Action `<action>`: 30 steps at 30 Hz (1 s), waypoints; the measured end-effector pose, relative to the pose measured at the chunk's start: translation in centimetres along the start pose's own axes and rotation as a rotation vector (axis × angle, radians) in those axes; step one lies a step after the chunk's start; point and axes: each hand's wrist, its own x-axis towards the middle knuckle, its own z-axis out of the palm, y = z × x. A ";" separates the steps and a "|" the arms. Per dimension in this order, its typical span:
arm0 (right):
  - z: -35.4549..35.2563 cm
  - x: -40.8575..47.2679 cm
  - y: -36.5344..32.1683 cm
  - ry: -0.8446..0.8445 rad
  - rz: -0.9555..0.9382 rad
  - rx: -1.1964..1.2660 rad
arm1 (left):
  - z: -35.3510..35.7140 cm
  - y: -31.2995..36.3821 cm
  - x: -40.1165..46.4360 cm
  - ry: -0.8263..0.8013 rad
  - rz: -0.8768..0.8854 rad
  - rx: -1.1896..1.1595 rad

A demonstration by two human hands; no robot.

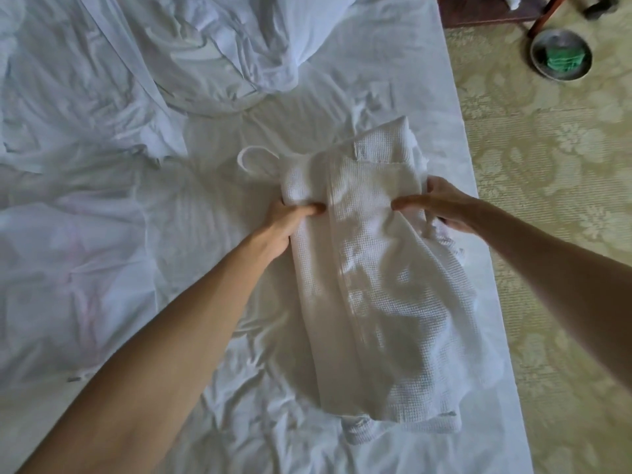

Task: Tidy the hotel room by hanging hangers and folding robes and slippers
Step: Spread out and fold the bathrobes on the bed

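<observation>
A white waffle-weave robe (383, 285) lies folded into a long strip on the bed (136, 268), near its right edge. Its far end is doubled over, and a white loop (254, 160) sticks out at the far left. My left hand (290, 218) grips the robe's left edge at the fold, thumb on top and fingers underneath. My right hand (441, 206) grips the right edge at the same height, thumb on top, fingers hidden under the cloth. No hangers or slippers are in view.
Crumpled white bedding (205, 53) is heaped at the far side of the bed. Patterned yellow-green carpet (547, 200) runs along the right. A round metal bin (561, 56) with something green inside stands by a dark wooden furniture leg (543, 15) at the top right.
</observation>
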 end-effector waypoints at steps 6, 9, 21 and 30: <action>0.0 -8.2 -0.7 0.382 -0.397 -0.386 | -2.3 1.0 -6.4 0.007 0.400 0.330; 1.2 -15.1 0.3 0.462 -0.870 -0.738 | -3.3 -2.6 -10.8 -0.130 0.544 0.601; 4.6 -21.6 13.9 -0.074 -0.861 -1.106 | -0.7 -14.5 -17.6 -0.402 0.343 0.890; 2.7 -26.3 9.6 -0.234 -0.090 -0.143 | 1.9 -11.9 -24.7 -0.132 0.596 0.540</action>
